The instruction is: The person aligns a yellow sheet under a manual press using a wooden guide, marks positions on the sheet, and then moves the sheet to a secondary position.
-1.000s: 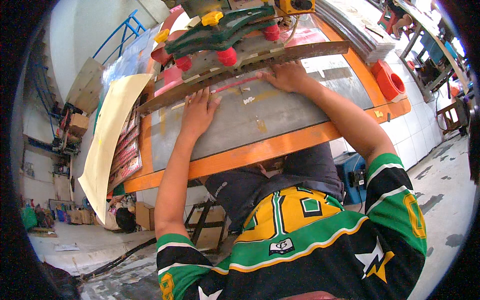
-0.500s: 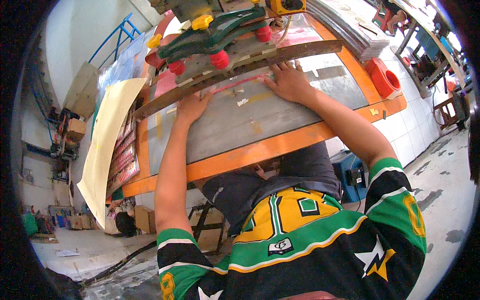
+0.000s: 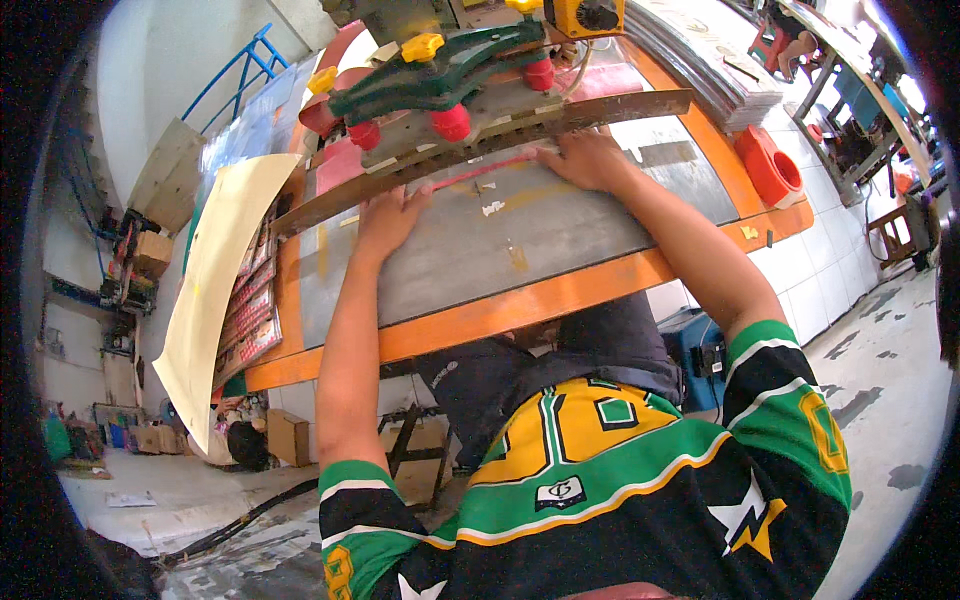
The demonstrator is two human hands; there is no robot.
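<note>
My left hand (image 3: 388, 226) lies on the grey metal plate (image 3: 450, 275), fingers apart, tips at the lower edge of a long brown metal bar (image 3: 640, 107). My right hand (image 3: 592, 163) rests farther right, thumb stretched toward the left; its fingertips are partly hidden at the bar. Between the two thumbs runs a thin pink-red strip (image 3: 480, 174), just below the bar. Both hands look open, with nothing plainly gripped. Bits of tape and a torn white scrap (image 3: 493, 208) stick to the plate.
Above the bar is a dark green machine arm (image 3: 440, 80) with red feet and yellow knobs. An orange-edged table (image 3: 540, 308) surrounds the plate. A red ring-shaped holder (image 3: 770, 168) stands at right; a cream sheet (image 3: 220, 270) and stacked printed sheets (image 3: 250, 315) lie at left.
The right fingertips, seen before at the bar's edge, are now more hidden by it. The left hand stays near the same spot on the plate. The whole view has shifted slightly.
</note>
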